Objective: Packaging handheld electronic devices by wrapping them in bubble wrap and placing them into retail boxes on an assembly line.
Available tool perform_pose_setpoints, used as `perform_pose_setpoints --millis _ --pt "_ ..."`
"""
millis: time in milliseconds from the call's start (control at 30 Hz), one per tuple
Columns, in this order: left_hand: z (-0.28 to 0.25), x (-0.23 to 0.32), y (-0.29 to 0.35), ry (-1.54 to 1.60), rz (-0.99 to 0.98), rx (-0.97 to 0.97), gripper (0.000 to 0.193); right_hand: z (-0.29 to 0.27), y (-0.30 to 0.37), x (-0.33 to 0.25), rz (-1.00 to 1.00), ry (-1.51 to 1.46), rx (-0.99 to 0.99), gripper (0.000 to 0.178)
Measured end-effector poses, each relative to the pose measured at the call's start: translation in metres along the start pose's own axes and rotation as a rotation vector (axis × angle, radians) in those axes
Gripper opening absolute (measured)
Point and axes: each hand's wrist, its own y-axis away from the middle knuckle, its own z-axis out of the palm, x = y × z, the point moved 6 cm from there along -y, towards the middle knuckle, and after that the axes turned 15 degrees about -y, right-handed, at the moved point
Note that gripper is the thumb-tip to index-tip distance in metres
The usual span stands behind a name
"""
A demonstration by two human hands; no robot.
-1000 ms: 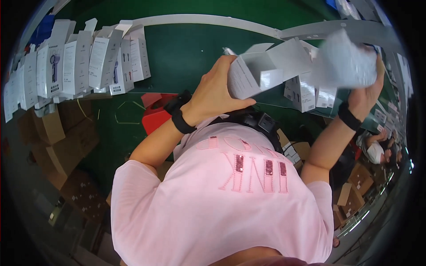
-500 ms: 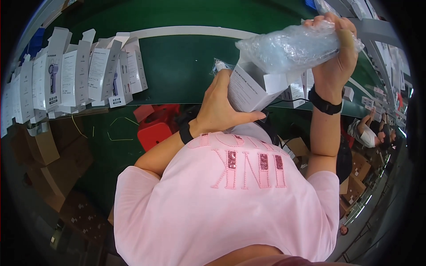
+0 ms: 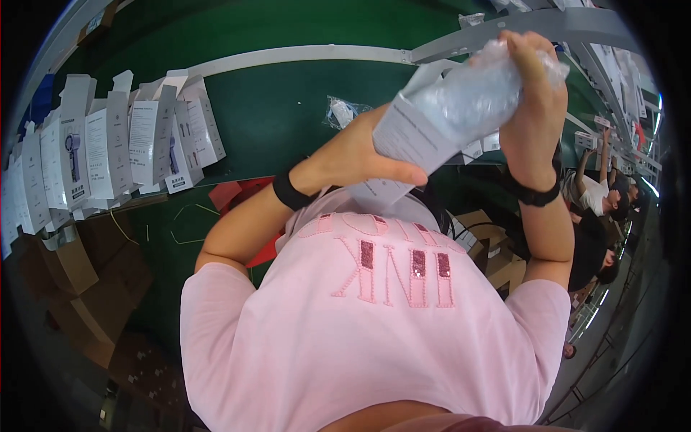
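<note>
My left hand is wrapped round a white printed carton, which tilts with its top end up and to the right. In my right hand is a pale blue item in clear bubble wrap. Its lower end sits in the carton's opening, while its upper end sticks out under my fingers. What the wrap contains cannot be made out. Just beyond my left hand, a small clear plastic bag with something white inside lies on the green table.
A row of open white cartons stands along the table's left side. A pale rail crosses behind. Brown cardboard boxes are at the lower left, with more boxes at the right. Other people sit farther right.
The wrapped item has come down and left, from above the carton into its opening. My left hand has turned the carton, tilting it further toward the right hand.
</note>
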Motion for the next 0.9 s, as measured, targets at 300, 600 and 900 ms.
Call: perform_pose_setpoints --millis 300,600,900 --pt "-0.028 -0.011 0.016 -0.554 0.182 0.358 0.096 0.043 0.009 -0.025 0.332 -0.458 -0.721 0.024" --pt "-0.136 -0.053 0.140 -0.200 -0.049 0.931 0.075 0.220 0.118 0.148 0.767 -0.171 -0.587 0.043" --pt "-0.125 -0.064 0.134 -0.318 -0.131 0.959 0.067 0.277 0.136 0.133 0.617 -0.351 -0.317 0.026"
